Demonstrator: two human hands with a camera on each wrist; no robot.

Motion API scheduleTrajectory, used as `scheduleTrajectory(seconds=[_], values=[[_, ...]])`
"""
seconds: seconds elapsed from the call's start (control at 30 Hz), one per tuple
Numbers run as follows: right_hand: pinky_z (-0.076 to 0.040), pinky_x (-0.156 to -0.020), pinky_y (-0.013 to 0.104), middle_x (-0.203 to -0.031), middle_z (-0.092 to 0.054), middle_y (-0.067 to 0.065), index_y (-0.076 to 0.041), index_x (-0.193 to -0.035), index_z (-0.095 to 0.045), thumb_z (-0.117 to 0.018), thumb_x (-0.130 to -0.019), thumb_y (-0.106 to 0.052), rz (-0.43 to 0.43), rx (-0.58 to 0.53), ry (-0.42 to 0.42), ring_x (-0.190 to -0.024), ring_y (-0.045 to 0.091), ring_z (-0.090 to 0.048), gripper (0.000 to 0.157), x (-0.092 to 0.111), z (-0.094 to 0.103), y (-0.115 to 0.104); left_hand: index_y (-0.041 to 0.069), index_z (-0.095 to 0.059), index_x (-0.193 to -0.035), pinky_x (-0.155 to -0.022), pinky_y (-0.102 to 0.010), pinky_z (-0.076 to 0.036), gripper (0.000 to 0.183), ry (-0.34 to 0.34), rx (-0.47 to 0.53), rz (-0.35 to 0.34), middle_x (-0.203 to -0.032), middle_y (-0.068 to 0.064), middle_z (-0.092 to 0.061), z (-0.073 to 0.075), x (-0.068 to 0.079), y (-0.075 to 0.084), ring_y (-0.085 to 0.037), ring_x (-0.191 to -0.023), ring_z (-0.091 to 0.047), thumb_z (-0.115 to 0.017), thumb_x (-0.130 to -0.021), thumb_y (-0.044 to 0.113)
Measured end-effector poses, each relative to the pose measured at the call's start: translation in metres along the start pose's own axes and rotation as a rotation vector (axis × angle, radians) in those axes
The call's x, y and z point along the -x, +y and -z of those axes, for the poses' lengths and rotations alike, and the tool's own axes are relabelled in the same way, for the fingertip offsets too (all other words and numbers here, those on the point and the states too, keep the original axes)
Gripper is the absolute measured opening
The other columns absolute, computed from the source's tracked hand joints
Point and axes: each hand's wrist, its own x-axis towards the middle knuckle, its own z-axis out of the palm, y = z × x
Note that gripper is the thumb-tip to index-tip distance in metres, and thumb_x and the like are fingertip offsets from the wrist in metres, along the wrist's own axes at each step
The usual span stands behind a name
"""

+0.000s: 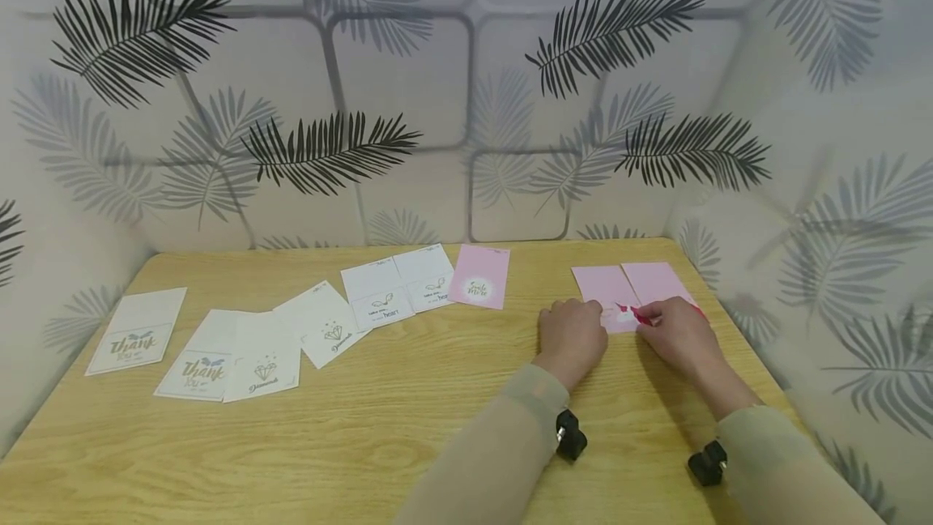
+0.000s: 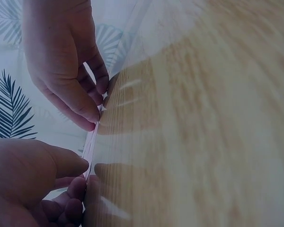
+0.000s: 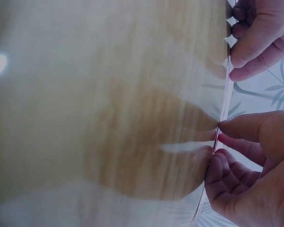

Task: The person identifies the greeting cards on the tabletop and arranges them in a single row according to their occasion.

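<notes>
Two pink cards lie side by side at the right of the table: a left pink card (image 1: 601, 282) and a right pink card (image 1: 651, 278). Red and white print shows near their lower edges, partly covered by the hands. My left hand (image 1: 573, 339) holds the left card at its lower left corner, fingers curled; the head view hides its fingertips. With thumb and fingers my right hand (image 1: 679, 335) pinches the near edge of the right card. Both wrist views show the thumbs and fingertips low at the thin card edge (image 3: 226, 97), seen almost edge-on.
Another pink card (image 1: 483, 274) with gold lettering overlaps a white heart card (image 1: 426, 278). Further left lie several white cards, among them a diamond card (image 1: 331, 322) and a thank-you card (image 1: 138, 330). The wooden table (image 1: 328, 452) meets a leaf-patterned wall covering (image 1: 437, 104).
</notes>
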Motion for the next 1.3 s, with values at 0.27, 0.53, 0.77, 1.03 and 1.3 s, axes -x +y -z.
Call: scheduleTrajectory(seconds=[0.27, 0.53, 0.77, 1.03, 1.3], values=[[-0.055, -0.091, 0.06, -0.118, -0.077, 0.028, 0.009, -0.124, -0.078, -0.075, -0.097, -0.01, 0.006, -0.004, -0.002, -0.098, 0.039, -0.069, 0.033, 0.0, 0.002, -0.001, 0.029, -0.079, -0.13, -0.094, -0.042, -0.051, 0.024, -0.014, 0.007, 0.003, -0.121, 0.006, -0.077, 0.003, -0.001, -0.002, -0.021, -0.11, -0.069, -0.069, -0.109, 0.034], [-0.054, -0.095, 0.062, -0.122, -0.076, 0.029, 0.009, -0.125, -0.077, -0.075, -0.098, -0.011, -0.015, -0.01, -0.02, -0.105, 0.042, -0.07, 0.034, -0.001, 0.003, -0.002, 0.03, -0.078, -0.135, -0.097, -0.042, -0.05, 0.028, -0.029, 0.011, 0.009, -0.125, 0.006, -0.077, 0.005, 0.0, -0.002, -0.02, -0.112, -0.068, -0.069, -0.109, 0.037], [-0.053, -0.093, 0.061, -0.112, -0.077, 0.026, 0.009, -0.123, -0.077, -0.074, -0.097, -0.011, -0.022, -0.027, -0.005, -0.1, 0.041, -0.069, 0.033, -0.001, 0.001, 0.0, 0.027, -0.077, -0.137, -0.097, -0.041, -0.052, 0.032, -0.018, 0.039, -0.015, -0.125, 0.005, -0.076, 0.004, 0.002, -0.005, -0.019, -0.114, -0.069, -0.07, -0.109, 0.039], [-0.054, -0.092, 0.06, -0.127, -0.071, 0.03, 0.01, -0.132, -0.071, -0.071, -0.101, -0.012, -0.034, -0.073, 0.035, -0.106, 0.044, -0.069, 0.039, 0.007, 0.003, -0.006, 0.02, -0.075, -0.142, -0.099, -0.037, -0.056, 0.036, 0.086, 0.107, -0.061, -0.13, 0.0, -0.075, 0.012, 0.005, -0.015, -0.022, -0.117, -0.07, -0.072, -0.108, 0.033], [-0.056, -0.094, 0.061, -0.131, -0.068, 0.031, 0.009, -0.143, -0.064, -0.075, -0.103, -0.016, 0.006, -0.14, 0.069, -0.115, 0.047, -0.071, 0.049, 0.012, 0.004, -0.028, 0.019, -0.071, -0.147, -0.102, -0.039, -0.056, 0.041, 0.167, 0.132, -0.028, -0.135, -0.004, -0.073, 0.038, 0.015, -0.034, -0.026, -0.122, -0.069, -0.07, -0.11, 0.035]])
